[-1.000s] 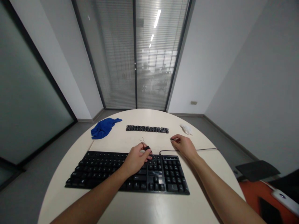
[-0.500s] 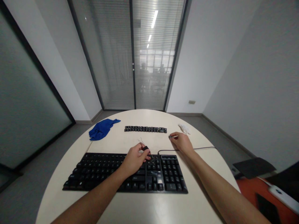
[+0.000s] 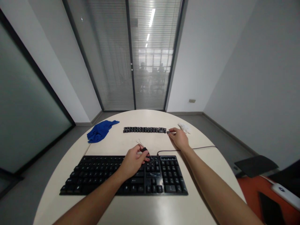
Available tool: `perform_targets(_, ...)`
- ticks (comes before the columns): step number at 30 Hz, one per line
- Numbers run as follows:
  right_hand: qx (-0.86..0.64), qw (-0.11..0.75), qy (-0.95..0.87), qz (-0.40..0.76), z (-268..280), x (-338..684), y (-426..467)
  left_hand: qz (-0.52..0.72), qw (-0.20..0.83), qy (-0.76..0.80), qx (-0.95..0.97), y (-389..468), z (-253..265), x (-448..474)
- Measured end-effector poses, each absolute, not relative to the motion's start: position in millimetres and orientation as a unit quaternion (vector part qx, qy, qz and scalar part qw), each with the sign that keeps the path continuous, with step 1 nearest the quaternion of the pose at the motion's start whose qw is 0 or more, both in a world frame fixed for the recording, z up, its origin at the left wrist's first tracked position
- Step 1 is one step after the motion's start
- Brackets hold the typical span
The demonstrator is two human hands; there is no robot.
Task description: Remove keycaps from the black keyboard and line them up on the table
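Evidently, with the blue cloth (image 3: 100,131) off to the left, our main risk begins at the keyboard (image 3: 100,171): our left hand (image 3: 132,160) pinches a wire tool (image 3: 143,150) over it, and a dipping wrist could scratch its top. Two rows of loose keys (image 3: 145,130) lie beyond; just beside their right end our right hand (image 3: 179,138) pinches a small dark key (image 3: 168,132), and a careless nudge could skew the rows. The cable (image 3: 170,151) passes beneath our right wrist and could snag.
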State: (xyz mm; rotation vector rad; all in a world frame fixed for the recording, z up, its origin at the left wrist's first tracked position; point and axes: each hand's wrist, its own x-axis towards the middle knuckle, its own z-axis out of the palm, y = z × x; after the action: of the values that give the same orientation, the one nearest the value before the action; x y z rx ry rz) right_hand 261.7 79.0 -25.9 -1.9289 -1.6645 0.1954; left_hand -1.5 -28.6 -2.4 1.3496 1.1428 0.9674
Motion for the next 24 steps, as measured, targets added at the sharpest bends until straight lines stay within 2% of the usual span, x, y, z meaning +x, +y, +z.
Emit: perform_targets(24,-0.716,0.276,-0.638,0.063,-22.4,259.4,79.5,0.404,0.515,0.467,0.595,-29.0,-2.8,-2.4)
